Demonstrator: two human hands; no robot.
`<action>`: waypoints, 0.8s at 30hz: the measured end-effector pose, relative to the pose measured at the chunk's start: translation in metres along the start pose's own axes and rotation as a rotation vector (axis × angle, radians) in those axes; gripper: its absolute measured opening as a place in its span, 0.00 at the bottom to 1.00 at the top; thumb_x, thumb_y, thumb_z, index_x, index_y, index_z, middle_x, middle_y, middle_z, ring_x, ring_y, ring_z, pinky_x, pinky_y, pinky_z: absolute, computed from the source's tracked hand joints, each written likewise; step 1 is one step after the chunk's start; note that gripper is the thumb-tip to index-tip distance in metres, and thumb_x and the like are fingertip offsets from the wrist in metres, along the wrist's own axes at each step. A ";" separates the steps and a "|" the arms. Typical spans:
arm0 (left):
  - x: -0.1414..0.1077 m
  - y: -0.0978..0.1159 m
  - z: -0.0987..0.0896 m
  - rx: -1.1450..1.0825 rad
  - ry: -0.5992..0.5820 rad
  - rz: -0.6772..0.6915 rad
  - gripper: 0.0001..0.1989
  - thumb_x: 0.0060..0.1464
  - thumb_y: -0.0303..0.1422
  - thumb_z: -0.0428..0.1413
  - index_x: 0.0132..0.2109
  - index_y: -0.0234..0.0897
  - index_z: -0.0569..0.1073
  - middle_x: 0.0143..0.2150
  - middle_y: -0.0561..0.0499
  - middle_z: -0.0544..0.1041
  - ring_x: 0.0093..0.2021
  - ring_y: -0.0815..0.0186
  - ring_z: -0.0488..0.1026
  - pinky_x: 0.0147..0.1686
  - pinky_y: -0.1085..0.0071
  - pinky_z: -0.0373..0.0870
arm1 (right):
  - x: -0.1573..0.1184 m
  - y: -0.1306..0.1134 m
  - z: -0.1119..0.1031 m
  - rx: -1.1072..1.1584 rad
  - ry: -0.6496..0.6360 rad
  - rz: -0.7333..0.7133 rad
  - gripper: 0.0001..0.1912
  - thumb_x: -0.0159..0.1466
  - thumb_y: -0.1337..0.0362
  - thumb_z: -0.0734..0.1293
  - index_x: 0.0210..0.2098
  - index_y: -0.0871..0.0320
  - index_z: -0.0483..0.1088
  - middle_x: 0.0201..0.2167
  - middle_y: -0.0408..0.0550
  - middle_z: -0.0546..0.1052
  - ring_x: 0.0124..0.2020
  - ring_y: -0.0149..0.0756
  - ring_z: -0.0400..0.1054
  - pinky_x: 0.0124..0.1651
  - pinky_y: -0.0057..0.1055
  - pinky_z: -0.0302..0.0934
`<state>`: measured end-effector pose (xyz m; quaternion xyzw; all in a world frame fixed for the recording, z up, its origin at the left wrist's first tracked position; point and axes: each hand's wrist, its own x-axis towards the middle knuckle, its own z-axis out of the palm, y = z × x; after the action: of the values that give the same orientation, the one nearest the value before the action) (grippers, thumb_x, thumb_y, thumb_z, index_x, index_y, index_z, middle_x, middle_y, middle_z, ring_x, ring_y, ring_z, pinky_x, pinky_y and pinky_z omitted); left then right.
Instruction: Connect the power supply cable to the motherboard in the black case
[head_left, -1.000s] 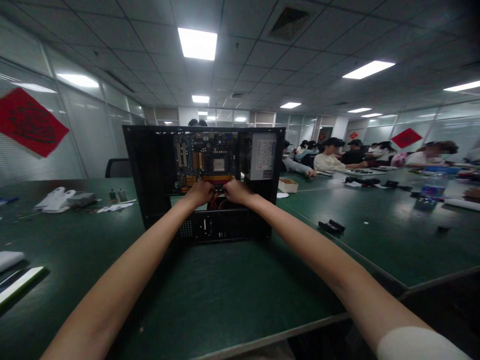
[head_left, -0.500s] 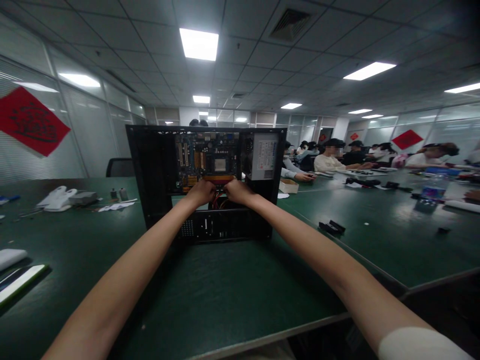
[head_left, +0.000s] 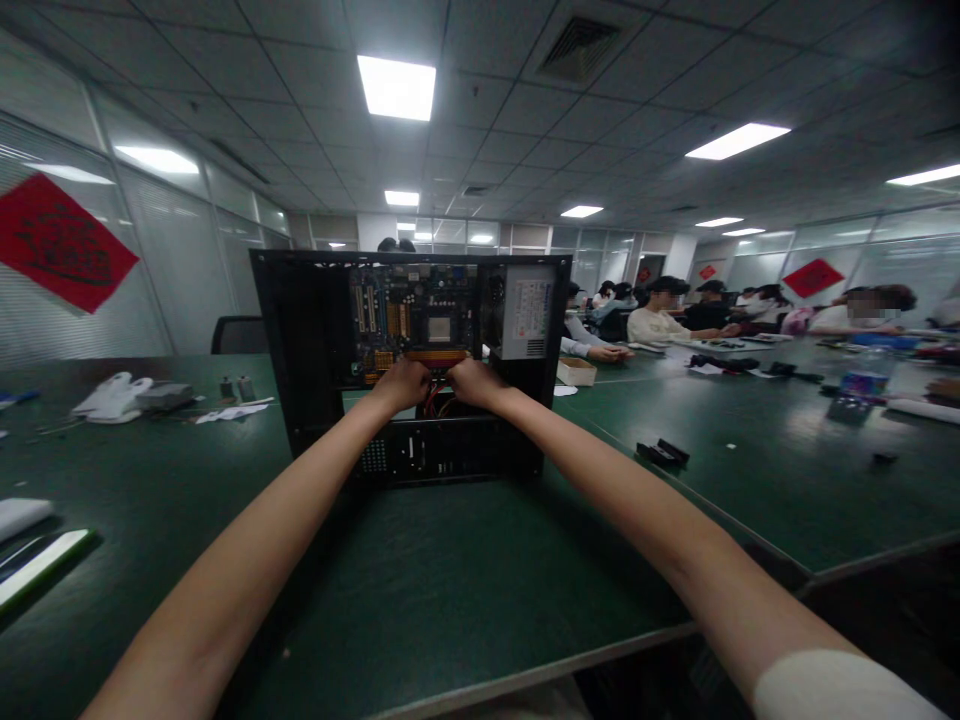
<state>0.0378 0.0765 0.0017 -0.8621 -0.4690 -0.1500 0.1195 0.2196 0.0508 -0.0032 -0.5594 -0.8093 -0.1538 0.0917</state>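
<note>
Head view: open black computer case (head_left: 315, 340), upright, motherboard (head_left: 412, 315) inside; left hand (head_left: 403, 384), right hand (head_left: 471, 382) below motherboard, grips indiscernible.

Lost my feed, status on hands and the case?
Left hand and right hand both inside open computer case, at red cables below motherboard. Grip unclear. Nothing blocking.

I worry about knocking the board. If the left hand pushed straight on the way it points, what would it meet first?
Likely the motherboard, at its lower edge by the orange slots: the left hand reaches into the open case toward it. Red cables lie just beside; depth is unclear, so they may come first.
</note>
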 end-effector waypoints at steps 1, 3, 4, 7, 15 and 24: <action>0.000 0.000 0.000 0.001 0.004 0.002 0.17 0.64 0.26 0.53 0.47 0.33 0.87 0.48 0.36 0.86 0.51 0.52 0.83 0.48 0.66 0.74 | 0.000 0.000 0.000 0.000 -0.003 0.001 0.20 0.74 0.72 0.60 0.56 0.65 0.82 0.55 0.67 0.82 0.57 0.53 0.77 0.58 0.39 0.70; 0.000 0.000 0.000 -0.001 0.003 -0.004 0.17 0.64 0.27 0.53 0.47 0.33 0.88 0.47 0.35 0.86 0.50 0.51 0.83 0.48 0.66 0.74 | 0.000 0.000 0.000 -0.001 -0.002 0.000 0.21 0.74 0.72 0.60 0.56 0.65 0.82 0.55 0.67 0.82 0.58 0.53 0.77 0.58 0.39 0.71; 0.001 0.000 0.000 -0.005 0.000 -0.009 0.17 0.64 0.27 0.53 0.46 0.34 0.88 0.47 0.35 0.86 0.50 0.51 0.83 0.47 0.65 0.74 | 0.000 0.000 0.001 -0.001 0.001 0.000 0.21 0.74 0.71 0.60 0.56 0.65 0.82 0.55 0.67 0.82 0.57 0.53 0.77 0.57 0.39 0.71; 0.001 0.001 0.000 -0.017 -0.002 -0.017 0.17 0.64 0.27 0.53 0.47 0.34 0.88 0.47 0.36 0.86 0.50 0.51 0.84 0.47 0.66 0.74 | 0.000 0.000 0.001 -0.006 0.010 0.001 0.20 0.74 0.71 0.60 0.55 0.64 0.82 0.54 0.66 0.83 0.56 0.53 0.78 0.55 0.38 0.72; 0.002 0.000 0.003 -0.020 0.005 -0.015 0.17 0.64 0.27 0.53 0.47 0.34 0.87 0.47 0.37 0.86 0.50 0.52 0.84 0.46 0.67 0.73 | -0.001 0.000 0.000 -0.001 0.000 0.024 0.20 0.74 0.71 0.61 0.55 0.62 0.83 0.55 0.65 0.83 0.56 0.52 0.78 0.56 0.38 0.71; 0.000 0.000 0.000 -0.022 -0.004 -0.004 0.17 0.65 0.26 0.53 0.49 0.34 0.87 0.49 0.36 0.86 0.52 0.50 0.83 0.49 0.65 0.75 | -0.002 -0.001 -0.002 -0.010 0.010 0.018 0.19 0.74 0.71 0.61 0.55 0.62 0.83 0.54 0.64 0.83 0.56 0.51 0.78 0.55 0.37 0.71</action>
<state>0.0375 0.0762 0.0021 -0.8627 -0.4693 -0.1537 0.1089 0.2193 0.0478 -0.0025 -0.5662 -0.8032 -0.1597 0.0943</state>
